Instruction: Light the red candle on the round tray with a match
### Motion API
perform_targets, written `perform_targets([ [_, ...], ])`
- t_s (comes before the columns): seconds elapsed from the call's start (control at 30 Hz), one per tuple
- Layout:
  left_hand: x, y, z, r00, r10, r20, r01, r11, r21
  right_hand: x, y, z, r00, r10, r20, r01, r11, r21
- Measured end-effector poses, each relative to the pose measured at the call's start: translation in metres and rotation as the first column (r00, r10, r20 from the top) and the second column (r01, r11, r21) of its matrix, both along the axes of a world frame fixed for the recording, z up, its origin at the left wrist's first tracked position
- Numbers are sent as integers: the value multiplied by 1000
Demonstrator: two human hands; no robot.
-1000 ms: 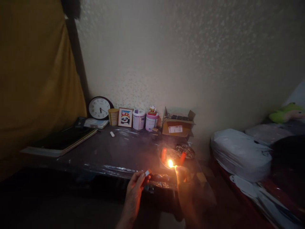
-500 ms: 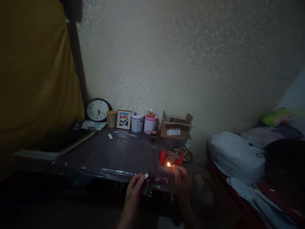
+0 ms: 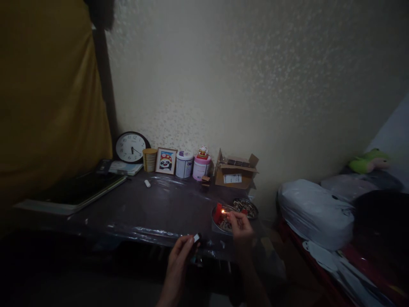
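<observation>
Head view: pinching lit match (image 3: 226,212), pointed left toward upright red candle (image 3: 217,214), in nearer right hand (image 3: 242,226); gripping small box (image 3: 197,238) in left hand (image 3: 181,249).

I have brought the burning match (image 3: 226,212) in my right hand (image 3: 242,225) closer to the left red candle (image 3: 217,213), just beside its right side, and the flare has shrunk to a small flame (image 3: 223,211).

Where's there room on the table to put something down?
The middle of the table is bare, between the dark board and front dish. It's crowded along the wall, clock to box, and around that dish, where the right hand holds a burning match.
</observation>
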State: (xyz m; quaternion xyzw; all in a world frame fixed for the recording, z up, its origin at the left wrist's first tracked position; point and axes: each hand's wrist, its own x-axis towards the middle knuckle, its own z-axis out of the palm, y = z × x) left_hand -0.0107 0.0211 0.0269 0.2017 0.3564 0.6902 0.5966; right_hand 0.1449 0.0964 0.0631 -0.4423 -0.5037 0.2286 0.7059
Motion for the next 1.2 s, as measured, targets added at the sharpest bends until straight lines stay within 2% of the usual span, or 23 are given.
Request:
perform_targets([
  [0.37, -1, 0, 1, 1000, -22, 17, 22, 1000, -9, -3, 28, -3, 999, -24, -33, 25, 999, 33],
  [0.73, 0, 7, -9, 999, -28, 31, 28, 999, -21, -5, 34, -4, 999, -30, -40, 30, 1000, 7],
  [1.2, 1, 3, -5, 998, -53, 37, 53, 999, 8, -6, 37, -8, 999, -12, -34, 13, 1000, 16],
])
